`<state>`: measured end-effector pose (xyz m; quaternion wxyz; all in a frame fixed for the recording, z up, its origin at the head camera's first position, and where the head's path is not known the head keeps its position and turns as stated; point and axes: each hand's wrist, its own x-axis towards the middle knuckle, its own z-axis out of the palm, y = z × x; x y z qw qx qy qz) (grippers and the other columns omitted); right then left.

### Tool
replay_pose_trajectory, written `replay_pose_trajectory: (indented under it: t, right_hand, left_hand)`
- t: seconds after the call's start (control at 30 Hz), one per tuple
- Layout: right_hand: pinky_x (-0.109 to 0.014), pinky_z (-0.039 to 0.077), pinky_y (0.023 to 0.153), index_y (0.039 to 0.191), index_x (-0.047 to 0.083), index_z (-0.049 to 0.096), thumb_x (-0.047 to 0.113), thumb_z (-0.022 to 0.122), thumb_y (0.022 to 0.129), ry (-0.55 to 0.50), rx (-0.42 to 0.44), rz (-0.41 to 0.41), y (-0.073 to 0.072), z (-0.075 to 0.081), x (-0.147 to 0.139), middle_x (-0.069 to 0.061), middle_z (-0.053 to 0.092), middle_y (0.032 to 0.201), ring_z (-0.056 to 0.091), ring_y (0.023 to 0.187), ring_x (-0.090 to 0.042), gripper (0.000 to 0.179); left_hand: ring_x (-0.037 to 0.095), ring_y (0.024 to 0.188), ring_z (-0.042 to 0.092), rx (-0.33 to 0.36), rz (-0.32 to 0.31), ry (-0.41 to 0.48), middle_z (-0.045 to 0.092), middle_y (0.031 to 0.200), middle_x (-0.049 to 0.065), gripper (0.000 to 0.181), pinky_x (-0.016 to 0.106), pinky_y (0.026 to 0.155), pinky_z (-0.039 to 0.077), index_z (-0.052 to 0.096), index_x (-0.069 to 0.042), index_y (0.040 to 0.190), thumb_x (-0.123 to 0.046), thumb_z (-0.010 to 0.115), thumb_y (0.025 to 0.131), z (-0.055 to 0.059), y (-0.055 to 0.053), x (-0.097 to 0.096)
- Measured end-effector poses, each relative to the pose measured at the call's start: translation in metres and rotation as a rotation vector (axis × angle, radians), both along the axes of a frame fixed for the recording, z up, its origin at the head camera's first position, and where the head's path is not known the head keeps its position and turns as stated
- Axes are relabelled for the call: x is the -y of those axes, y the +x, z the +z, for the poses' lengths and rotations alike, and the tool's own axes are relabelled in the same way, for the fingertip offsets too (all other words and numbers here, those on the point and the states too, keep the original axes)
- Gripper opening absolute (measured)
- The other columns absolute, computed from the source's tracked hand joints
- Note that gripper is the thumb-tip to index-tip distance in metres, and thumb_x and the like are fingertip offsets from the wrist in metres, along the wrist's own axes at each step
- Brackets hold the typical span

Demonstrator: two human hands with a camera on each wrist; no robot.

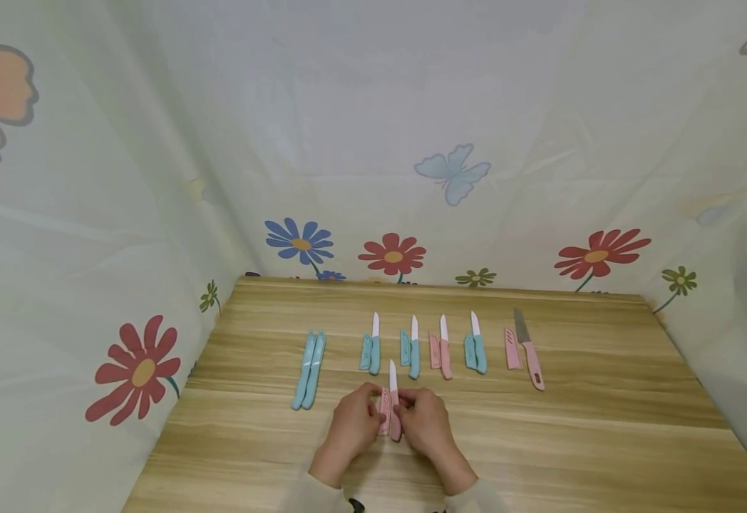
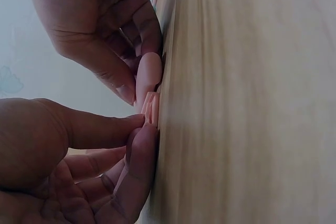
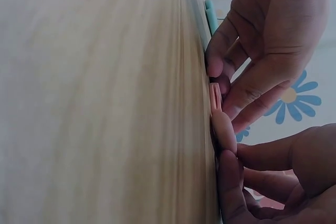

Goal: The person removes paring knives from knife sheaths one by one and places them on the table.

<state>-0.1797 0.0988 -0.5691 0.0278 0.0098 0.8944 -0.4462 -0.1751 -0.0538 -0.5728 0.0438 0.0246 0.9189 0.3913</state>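
Near the front of the wooden table, my left hand (image 1: 353,419) pinches a pink blade sheath (image 1: 384,413) between thumb and fingers. Beside it my right hand (image 1: 428,422) grips the pink handle of a paring knife (image 1: 395,424), whose white blade points away from me. Knife and sheath lie side by side at the tabletop, the sheath on the left. In the left wrist view, the slotted end of the sheath (image 2: 152,109) shows at the left thumb tip. The right wrist view has the handle's rounded end (image 3: 224,129) between the right thumb and forefinger.
Two sheathed light-blue knives (image 1: 309,374) lie together at left. Behind my hands runs a row of bare-bladed blue knives (image 1: 375,349) and a pink knife (image 1: 445,349), each beside its sheath. A larger pink-handled knife (image 1: 530,356) and pink sheath (image 1: 512,349) are at right.
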Motion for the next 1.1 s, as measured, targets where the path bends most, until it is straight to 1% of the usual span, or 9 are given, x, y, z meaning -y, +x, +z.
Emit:
replay_pose_trajectory:
  t: [0.17,0.37,0.53,0.73,0.93,1.1]
  right_hand:
    - [-0.027,0.051,0.064,0.115,-0.002,0.075,0.003,0.075,0.088,-0.027,0.017,-0.008,-0.0008,-0.0007,-0.0003,-0.002,0.07,0.083,0.06,0.074,-0.013,0.028]
    - [-0.026,0.051,0.063,0.117,-0.002,0.075,0.005,0.074,0.089,-0.03,0.025,-0.001,-0.0007,-0.0014,-0.0015,-0.003,0.071,0.084,0.061,0.074,-0.012,0.029]
    - [-0.024,0.049,0.056,0.119,-0.003,0.074,0.004,0.073,0.089,-0.05,0.028,0.0,0.0002,-0.0015,-0.0022,-0.003,0.07,0.082,0.059,0.068,-0.011,0.031]
    - [-0.022,0.047,0.048,0.123,-0.005,0.072,0.004,0.069,0.092,-0.113,0.067,-0.003,0.0,-0.001,-0.0029,-0.003,0.067,0.081,0.058,0.058,-0.009,0.032]
    - [-0.023,0.049,0.048,0.125,-0.005,0.071,0.005,0.067,0.093,-0.135,0.079,-0.006,-0.0009,-0.002,-0.003,-0.004,0.068,0.082,0.059,0.057,-0.009,0.033]
    - [-0.022,0.046,0.047,0.126,-0.005,0.069,0.004,0.065,0.093,-0.165,0.089,-0.016,-0.0012,-0.0023,-0.004,-0.005,0.069,0.081,0.06,0.055,-0.01,0.035]
  left_hand:
    - [0.009,0.06,0.05,-0.01,-0.006,-0.004,0.056,0.071,-0.005,0.039,0.024,0.051,0.041,0.067,-0.007,0.122,-0.002,0.078,0.085,0.0008,-0.0003,0.0002]
    - [0.009,0.059,0.049,-0.011,-0.011,0.001,0.056,0.071,-0.006,0.039,0.024,0.051,0.041,0.067,-0.007,0.123,-0.003,0.078,0.085,0.0003,0.0,0.0006]
    - [0.009,0.059,0.049,-0.015,-0.015,-0.003,0.056,0.071,-0.006,0.039,0.024,0.05,0.04,0.067,-0.007,0.123,-0.004,0.078,0.085,-0.001,0.0013,0.0009]
    - [0.008,0.059,0.049,-0.015,-0.008,0.001,0.056,0.071,-0.006,0.041,0.024,0.05,0.041,0.066,-0.008,0.124,-0.003,0.078,0.085,-0.0024,0.0016,0.0014]
    - [0.008,0.059,0.049,-0.023,-0.012,0.016,0.057,0.07,-0.005,0.043,0.024,0.05,0.041,0.066,-0.006,0.125,-0.002,0.077,0.085,-0.001,0.0024,0.0019]
    - [0.008,0.059,0.05,-0.018,-0.013,0.038,0.058,0.071,-0.005,0.043,0.023,0.051,0.042,0.065,-0.005,0.127,-0.003,0.077,0.086,-0.0011,0.0028,0.0036]
